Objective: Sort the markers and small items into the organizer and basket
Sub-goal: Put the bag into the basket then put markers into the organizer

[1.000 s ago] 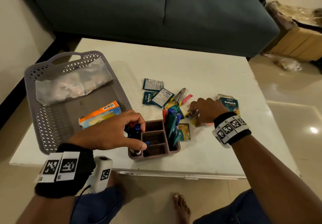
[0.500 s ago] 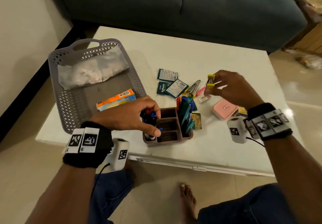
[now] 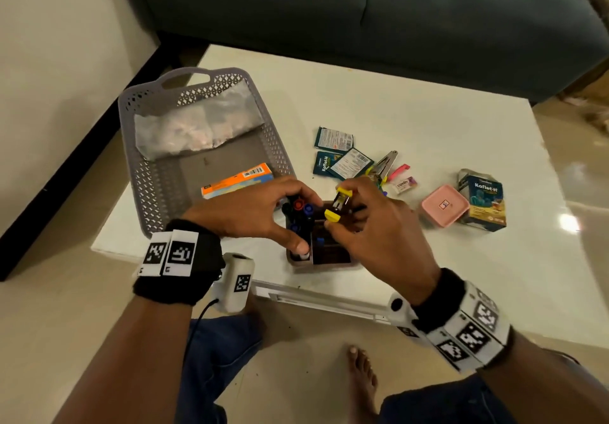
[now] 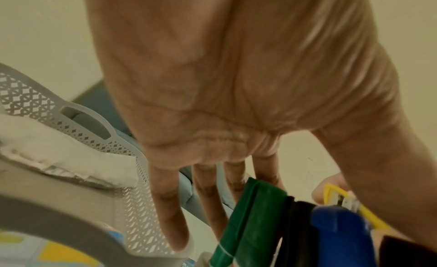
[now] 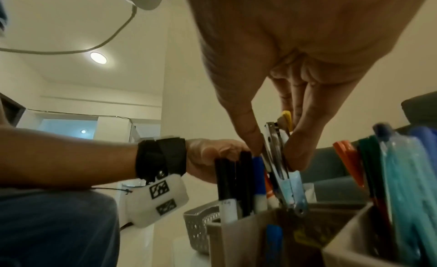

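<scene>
A brown organizer stands near the table's front edge. My left hand grips the bunch of markers standing in its left compartment, thumb on the near side. Seen from the left wrist, my fingers lie along a green marker beside a blue cap. My right hand pinches a small yellow stapler just above the organizer's middle. The right wrist view shows the stapler upright, its lower end at the organizer rim, beside the markers.
A grey basket at the left holds a plastic bag and an orange box. Sachets, a hair clip, an eraser, a pink case and a Koflet-H box lie right of the organizer. Pens fill its right compartment.
My right hand picked the yellow stapler up from the pile on the right and carried it left to above the organizer. My left hand stayed on the markers.
</scene>
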